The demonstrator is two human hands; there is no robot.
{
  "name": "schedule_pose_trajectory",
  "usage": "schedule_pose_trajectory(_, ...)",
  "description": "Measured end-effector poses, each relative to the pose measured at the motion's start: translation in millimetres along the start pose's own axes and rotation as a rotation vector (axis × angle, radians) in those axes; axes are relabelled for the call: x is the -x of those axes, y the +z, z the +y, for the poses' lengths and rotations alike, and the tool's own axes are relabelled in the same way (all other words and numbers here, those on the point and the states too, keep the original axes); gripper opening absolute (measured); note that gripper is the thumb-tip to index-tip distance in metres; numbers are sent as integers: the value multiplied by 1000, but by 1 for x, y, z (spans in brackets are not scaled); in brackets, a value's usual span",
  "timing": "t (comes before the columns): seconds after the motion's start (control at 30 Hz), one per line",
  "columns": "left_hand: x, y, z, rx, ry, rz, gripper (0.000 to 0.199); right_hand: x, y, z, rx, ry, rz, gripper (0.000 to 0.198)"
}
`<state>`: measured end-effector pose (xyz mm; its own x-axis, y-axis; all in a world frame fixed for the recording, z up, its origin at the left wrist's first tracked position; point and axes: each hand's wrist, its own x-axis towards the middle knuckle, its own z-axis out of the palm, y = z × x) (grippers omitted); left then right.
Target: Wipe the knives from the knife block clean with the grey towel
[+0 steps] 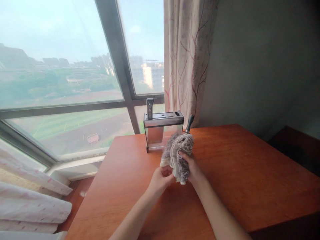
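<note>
Cloth (184, 143) first: grey-brown, fluffy, bunched up over the middle of the desk, just in front of the holder's right end. I have it off the desk, as far as I can judge. A tool (190, 122) comes out of its top, dark handle up and leaning far right; lower end is inside the folds, so blade or rod, can't tell.

My right hand (195, 165) grasps the cloth from the right, thumb pressed across the front, closed firmly enough to keep the bundle together. No bare contact with the tool shows; I'd judge it's held through the cloth. My left hand (161, 178) is at the near left hem, fingers curled and touching; pinched or just resting, can't tell.

Step in hand, my read: cloth being worked around the tool's covered end, looks like wiping, mid-way. Next move calls for a steady right grip through the fabric, the left sorting out the loose hem, and fingers kept off whatever edge is hidden. Too slack and the tool could slip out.

Outward: holder (163, 117) behind, to the left, upright on the desk, clear front, slotted top. Knife (149, 108) upright in its left end, handle above the top, broad dark shape visible through the front. Desk (250, 173) reddish wood, spreading right. Window (117, 50) far left, curtain (186, 50) beyond the holder, grey wall (255, 66) far right.
</note>
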<state>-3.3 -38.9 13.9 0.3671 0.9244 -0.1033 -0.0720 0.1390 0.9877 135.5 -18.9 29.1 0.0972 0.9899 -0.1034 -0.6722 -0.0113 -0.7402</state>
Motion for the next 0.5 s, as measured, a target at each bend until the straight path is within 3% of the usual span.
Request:
schedule_pose_trajectory(0.23, 5, -5, 2, -271, 115, -104, 27, -10, -6, -6, -39, -29, 160, 34)
schedule_pose_trajectory(0.43, 12, -2, 7, -209, -46, -284, 36, -13, -14, -20, -137, 29, 60, 45)
schedule_pose_trajectory(0.5, 13, -1, 6, -122, -123, -323, 39, -10, -12, -21, -79, -31, 103, 50)
